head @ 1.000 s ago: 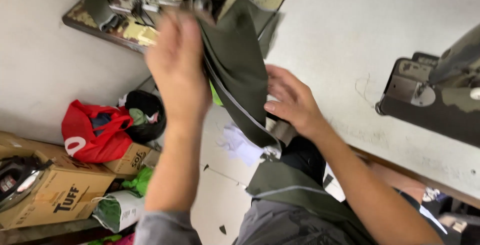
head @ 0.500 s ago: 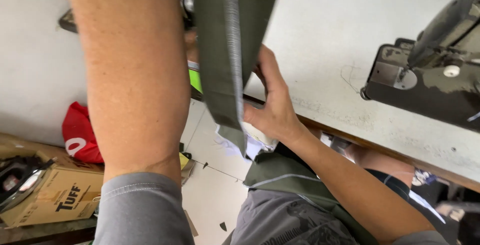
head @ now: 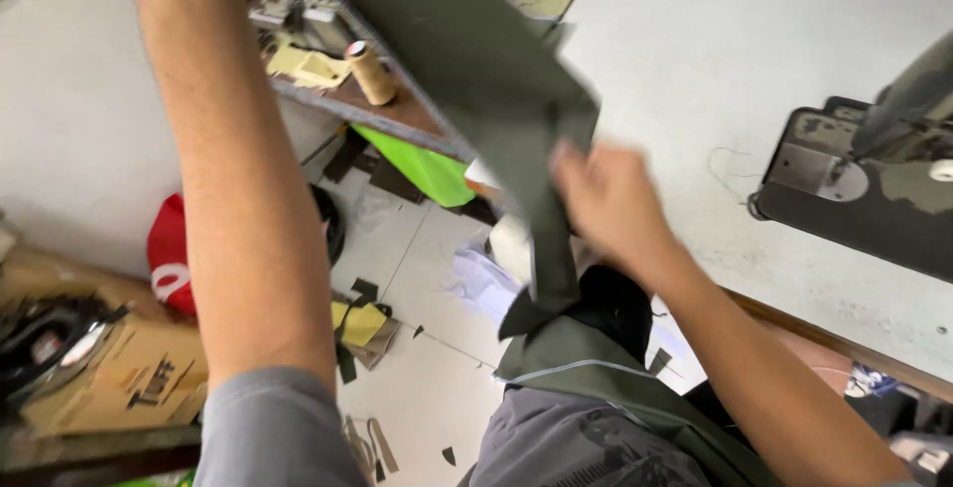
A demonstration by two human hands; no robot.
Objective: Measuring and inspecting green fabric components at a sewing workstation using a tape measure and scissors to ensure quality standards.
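So the dark olive fabric strip [head: 496, 100] hangs at a slant from the top edge of the view down to just above the person's lap, where its lower end meets more olive cloth with a pale stripe [head: 596, 373]. The right hand [head: 611, 204] is on the strip about halfway down, right at the near edge of the sewing surface [head: 695, 80], fingers [head: 576, 164] curled together against the cloth. It's a bit blurred, but it looks like a clamp on the strip's edge. The left forearm [head: 233, 179] goes straight up on the left of the strip, and the left hand itself is cut off by the top of the frame, so can't tell whether its fingers are closed or apart.

Taking the strip as the landmark: to its right, on the pale surface, sits a dark sewing machine base [head: 854, 199] with a metal plate. To its left, behind the raised arm, there's a second worn machine table [head: 367, 110] with a tan thread spool [head: 369, 72] and a yellowish scrap on it. Below that, a bright green piece of fabric [head: 422, 167] hangs down. Further left and lower, on the tiled floor [head: 417, 398], there's a red bag [head: 171, 254], a cardboard box [head: 129, 378], and small dark fabric offcuts scattered around.
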